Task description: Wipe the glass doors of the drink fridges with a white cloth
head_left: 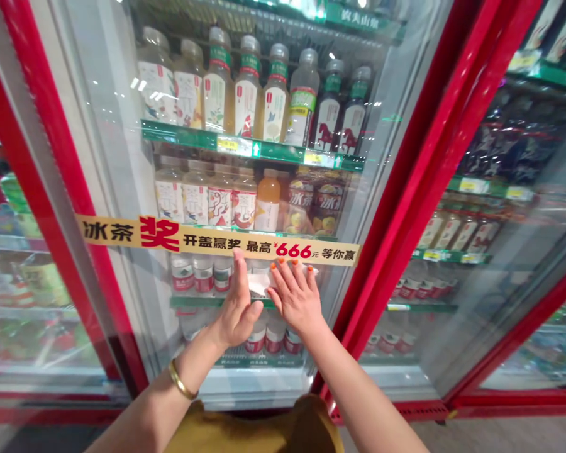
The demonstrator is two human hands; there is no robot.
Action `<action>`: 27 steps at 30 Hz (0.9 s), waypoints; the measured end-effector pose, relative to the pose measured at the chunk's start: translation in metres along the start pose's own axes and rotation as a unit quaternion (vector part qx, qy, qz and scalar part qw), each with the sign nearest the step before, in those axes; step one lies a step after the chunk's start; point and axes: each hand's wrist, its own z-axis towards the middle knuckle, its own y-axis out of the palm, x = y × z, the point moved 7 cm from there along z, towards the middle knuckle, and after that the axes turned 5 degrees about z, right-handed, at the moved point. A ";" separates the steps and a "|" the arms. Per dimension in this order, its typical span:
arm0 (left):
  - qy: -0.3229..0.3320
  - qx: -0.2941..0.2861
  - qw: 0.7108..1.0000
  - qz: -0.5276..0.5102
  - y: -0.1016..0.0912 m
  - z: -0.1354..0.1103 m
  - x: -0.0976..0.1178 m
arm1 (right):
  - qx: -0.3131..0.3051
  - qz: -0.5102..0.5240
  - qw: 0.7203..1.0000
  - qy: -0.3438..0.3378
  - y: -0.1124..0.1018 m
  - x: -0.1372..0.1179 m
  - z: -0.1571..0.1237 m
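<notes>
Both my hands are raised against the glass door (122,157) of a red-framed drinks fridge. My left hand (238,305) stands edge-on, fingers straight and together, touching the glass just under a yellow banner sticker (217,239). My right hand (296,296) lies flat on the glass beside it, fingers spread, nails painted orange. A white cloth or paper (260,283) shows between the two hands; I cannot tell which hand presses it. A gold bangle (182,380) sits on my left wrist.
Behind the glass, green-edged shelves (245,146) carry rows of tea and juice bottles (245,94), with water bottles (200,274) lower down. A red door frame (405,189) runs diagonally to the right, with another fridge door (500,220) beyond. A further cooler (9,264) stands at the left.
</notes>
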 end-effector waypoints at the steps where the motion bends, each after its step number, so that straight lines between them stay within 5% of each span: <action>1: 0.012 0.015 1.000 0.016 -0.008 0.000 -0.002 | 0.015 -0.013 0.998 0.059 0.001 0.003 -0.014; 4: 0.000 0.076 0.995 0.070 -0.038 0.004 -0.020 | 0.041 -0.007 0.982 0.183 0.010 -0.009 -0.041; 8: -0.029 0.129 0.983 0.128 -0.065 0.014 -0.047 | 0.015 0.021 0.996 0.082 0.020 -0.033 -0.004; 11: -0.025 0.121 0.976 0.177 -0.064 0.020 -0.056 | 0.054 -0.014 0.991 0.126 -0.001 0.004 0.018; 13: -0.021 0.103 0.972 0.209 -0.057 0.022 -0.057 | 0.103 -0.035 0.971 0.214 -0.018 0.029 0.006; 15: -0.017 0.094 0.968 0.234 -0.052 0.022 -0.056 | 0.119 -0.044 0.957 0.260 -0.022 0.028 -0.013; 20: -0.008 0.099 0.965 0.244 -0.052 0.022 -0.054 | 0.049 -0.023 0.993 0.107 0.000 -0.030 0.008; 24: 0.000 0.100 0.965 0.243 -0.054 0.023 -0.052 | 0.079 -0.049 0.980 0.173 -0.025 0.025 0.037; 27: -0.007 0.101 0.965 0.242 -0.051 0.022 -0.053 | 0.089 -0.061 0.970 0.217 -0.036 0.044 0.006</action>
